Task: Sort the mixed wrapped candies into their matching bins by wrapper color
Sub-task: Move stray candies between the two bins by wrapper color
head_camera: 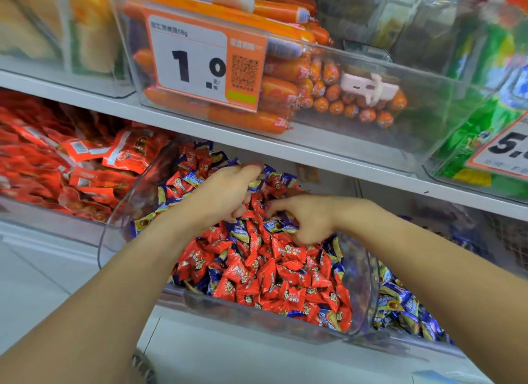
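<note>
A clear plastic bin on the lower shelf holds a heap of red-wrapped candies mixed with blue-and-gold wrapped candies. Both my hands are inside it, over the far half of the heap. My left hand has its fingers curled down among the candies; whether it holds one is hidden. My right hand digs its curled fingers into the pile near blue wrappers; its grip is also hidden. To the right, a second bin holds blue-and-gold candies.
Left of the candy bin lies a bin of red snack packets. The shelf above carries a clear bin of orange sausages with a price tag, and green packages at the right. White shelf edge runs below.
</note>
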Demonstrator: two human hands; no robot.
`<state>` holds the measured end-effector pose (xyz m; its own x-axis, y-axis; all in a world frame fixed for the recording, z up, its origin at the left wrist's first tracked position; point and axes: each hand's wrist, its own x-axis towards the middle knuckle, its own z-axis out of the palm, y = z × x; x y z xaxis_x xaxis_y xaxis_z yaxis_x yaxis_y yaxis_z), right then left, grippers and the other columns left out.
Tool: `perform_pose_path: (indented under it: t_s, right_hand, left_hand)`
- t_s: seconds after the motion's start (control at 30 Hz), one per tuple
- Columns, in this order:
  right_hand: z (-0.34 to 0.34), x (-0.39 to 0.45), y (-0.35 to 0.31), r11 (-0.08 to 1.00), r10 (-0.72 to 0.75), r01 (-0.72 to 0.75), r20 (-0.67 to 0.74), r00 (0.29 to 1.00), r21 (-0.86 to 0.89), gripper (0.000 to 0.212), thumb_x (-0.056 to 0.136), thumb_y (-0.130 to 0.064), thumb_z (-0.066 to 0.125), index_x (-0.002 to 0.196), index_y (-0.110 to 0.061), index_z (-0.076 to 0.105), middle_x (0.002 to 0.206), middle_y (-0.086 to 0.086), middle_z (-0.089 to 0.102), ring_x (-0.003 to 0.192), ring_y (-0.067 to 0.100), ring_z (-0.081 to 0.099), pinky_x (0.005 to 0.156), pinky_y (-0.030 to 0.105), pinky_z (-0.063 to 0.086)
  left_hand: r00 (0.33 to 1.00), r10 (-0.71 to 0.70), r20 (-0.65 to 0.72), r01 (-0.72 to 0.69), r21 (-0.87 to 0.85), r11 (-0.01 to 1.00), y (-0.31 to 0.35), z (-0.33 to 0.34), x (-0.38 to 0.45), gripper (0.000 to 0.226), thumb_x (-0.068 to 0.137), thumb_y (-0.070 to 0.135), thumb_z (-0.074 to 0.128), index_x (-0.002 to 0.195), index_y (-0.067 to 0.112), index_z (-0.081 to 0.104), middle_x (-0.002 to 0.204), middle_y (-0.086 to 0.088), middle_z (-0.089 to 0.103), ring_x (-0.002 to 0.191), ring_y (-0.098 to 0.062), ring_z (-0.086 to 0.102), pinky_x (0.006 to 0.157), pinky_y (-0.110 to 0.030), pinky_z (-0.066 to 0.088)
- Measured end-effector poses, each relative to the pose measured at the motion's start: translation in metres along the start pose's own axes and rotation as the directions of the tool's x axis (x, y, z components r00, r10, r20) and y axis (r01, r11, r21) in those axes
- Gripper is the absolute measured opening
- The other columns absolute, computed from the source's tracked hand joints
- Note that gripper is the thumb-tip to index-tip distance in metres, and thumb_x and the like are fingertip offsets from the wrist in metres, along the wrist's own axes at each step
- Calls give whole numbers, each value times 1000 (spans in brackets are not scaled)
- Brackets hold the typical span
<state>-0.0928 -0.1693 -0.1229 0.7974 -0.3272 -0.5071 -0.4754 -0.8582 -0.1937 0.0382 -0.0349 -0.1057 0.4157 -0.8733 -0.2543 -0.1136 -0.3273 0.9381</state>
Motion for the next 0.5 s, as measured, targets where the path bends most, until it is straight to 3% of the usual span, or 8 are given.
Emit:
perform_pose_path:
  t_s: [0.07, 0.1, 0.17, 0.2, 0.27, 0.33, 0.4, 0.5]
  right_hand:
    - [2, -3, 4, 999, -9, 10, 13, 1000, -50, 74, 78, -12, 67, 143, -35, 43, 135, 4, 58, 111, 22, 62, 95, 35, 52]
    - [2, -5, 6, 998, -26, 25, -7, 1000, -60, 73, 80, -15, 68, 145, -34, 42, 136, -1, 58, 113, 15, 60, 98, 25, 49]
    - [3, -8, 8, 994, -58, 55, -36, 998, -97, 66, 87, -19, 68, 147, -32, 43, 123, -11, 62, 90, -3, 54, 79, 0, 37]
    - [4, -7, 9, 993, -72, 67, -52, 996, -101, 61, 90, -20, 67, 145, -30, 46, 125, -11, 62, 86, -5, 49, 73, -2, 33]
    - [5, -5, 9, 992, -119, 114, -109, 987, -47, 49, 92, -20, 67, 138, -27, 55, 137, -8, 58, 107, 1, 55, 91, 9, 36]
    - [7, -2, 10, 986, -148, 158, -174, 974, 44, 38, 91, -13, 62, 126, -27, 63, 131, -7, 62, 115, 11, 58, 104, 28, 42]
    - [6, -3, 12, 980, -145, 171, -224, 964, 104, 34, 91, -8, 58, 118, -27, 65, 124, -9, 63, 106, 9, 61, 100, 33, 46]
    - [3, -10, 11, 952, -124, 176, -209, 970, 251, 23, 96, -13, 61, 115, -26, 63, 116, -14, 61, 69, 0, 63, 77, 25, 51]
  left_hand:
    - [999, 34, -22, -34, 21, 999, -3, -3, 1, 24, 101, 40, 41, 85, 24, 48, 72, -11, 38, 47, -15, 32, 44, -22, 21]
    - [998, 52, -33, -51, 31, 998, -4, -4, 2, 24, 101, 39, 43, 87, 20, 47, 76, -12, 37, 49, -16, 30, 45, -23, 20]
    - [997, 62, -50, -58, 70, 996, -6, -6, 3, 24, 100, 39, 45, 90, 18, 50, 77, -13, 39, 52, -17, 32, 49, -27, 24]
    - [997, 62, -51, -57, 100, 993, -7, -5, 4, 26, 100, 40, 46, 90, 17, 53, 76, -13, 41, 53, -18, 34, 52, -29, 27]
    - [997, 68, -46, -61, 143, 988, -7, -3, 5, 31, 99, 42, 46, 93, 14, 57, 74, -12, 44, 54, -19, 37, 57, -32, 30]
    - [996, 79, -35, -72, 153, 986, -7, -2, 5, 31, 99, 43, 45, 95, 14, 55, 74, -11, 45, 55, -19, 39, 60, -33, 32]
    - [996, 82, -29, -76, 169, 983, -6, -1, 4, 31, 99, 44, 44, 97, 15, 55, 74, -11, 46, 57, -19, 41, 63, -33, 34]
    - [995, 92, -41, -84, 165, 983, -8, -1, 6, 44, 99, 44, 45, 107, 4, 62, 72, -10, 46, 56, -20, 41, 62, -34, 33]
